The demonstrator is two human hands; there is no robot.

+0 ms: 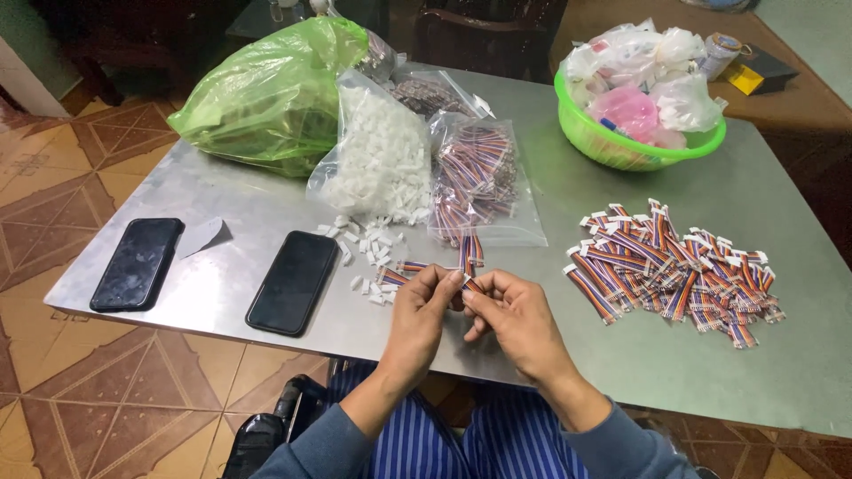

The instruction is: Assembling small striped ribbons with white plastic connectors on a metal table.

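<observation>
A short multicoloured ribbon cable [465, 266] is pinched between the fingertips of the left hand [419, 318] and the right hand [517, 321] at the near edge of the metal surface [621, 355]. Loose white connector housings [368, 251] are scattered just beyond, and finished cables [674, 270] are piled toward the right edge.

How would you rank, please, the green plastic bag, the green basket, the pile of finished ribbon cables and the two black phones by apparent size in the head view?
1. green plastic bag
2. pile of finished ribbon cables and green basket: look alike, unranked
3. two black phones: look alike
</observation>
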